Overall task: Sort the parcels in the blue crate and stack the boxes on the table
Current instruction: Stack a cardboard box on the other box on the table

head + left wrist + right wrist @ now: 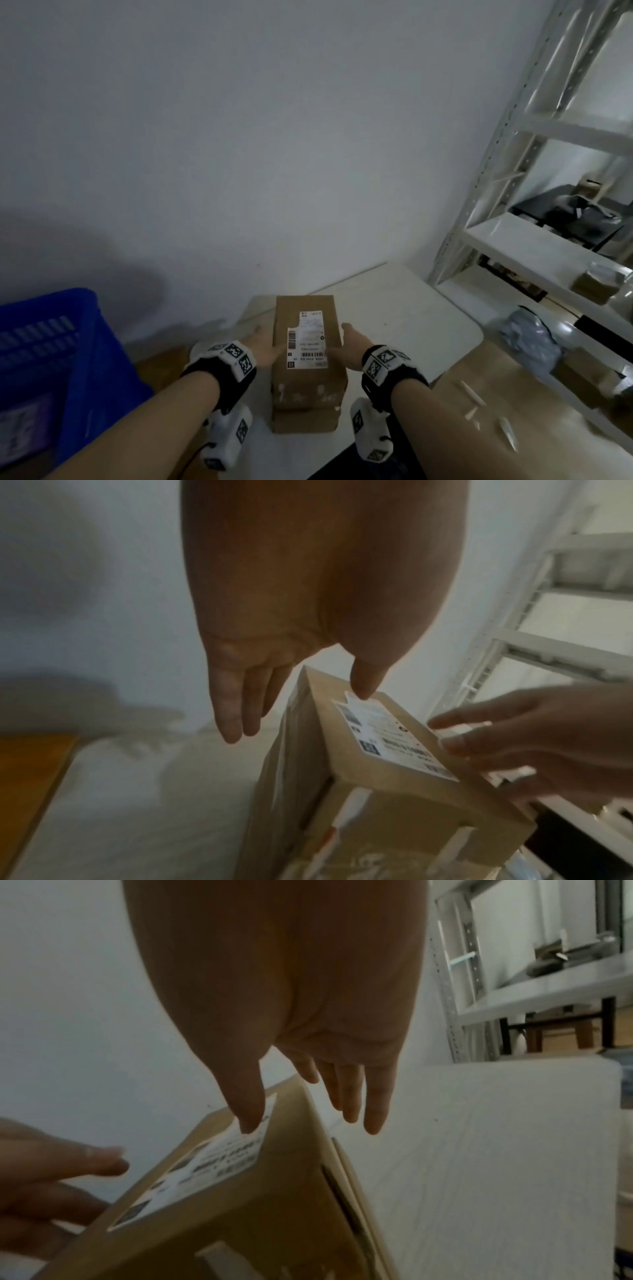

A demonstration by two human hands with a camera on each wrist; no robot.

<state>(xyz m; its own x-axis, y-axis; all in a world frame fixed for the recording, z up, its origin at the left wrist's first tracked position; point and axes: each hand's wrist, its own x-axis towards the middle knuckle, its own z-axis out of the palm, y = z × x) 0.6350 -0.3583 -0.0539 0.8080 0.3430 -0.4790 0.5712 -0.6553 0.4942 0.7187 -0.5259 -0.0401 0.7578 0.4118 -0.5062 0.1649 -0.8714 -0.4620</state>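
Observation:
A brown cardboard box (308, 329) with a white shipping label (310, 339) lies on top of another brown box (305, 416) on the white table (411, 308). My left hand (262, 342) is at the top box's left side, fingers straight and pointing forward. In the left wrist view the left hand (267, 647) has its thumb tip on the box (394, 777) top. My right hand (349, 342) flanks the right side the same way. In the right wrist view the right hand (308, 1047) has its thumb on the label (212, 1164), fingers straight beside the box. The blue crate (51, 359) stands at the left.
A white metal shelf rack (534, 240) stands to the right, with a grey wrapped parcel (527, 339) and small boxes on its shelves. A plain wall runs behind the table. Wooden floor (479, 411) shows at the lower right with a few pale scraps.

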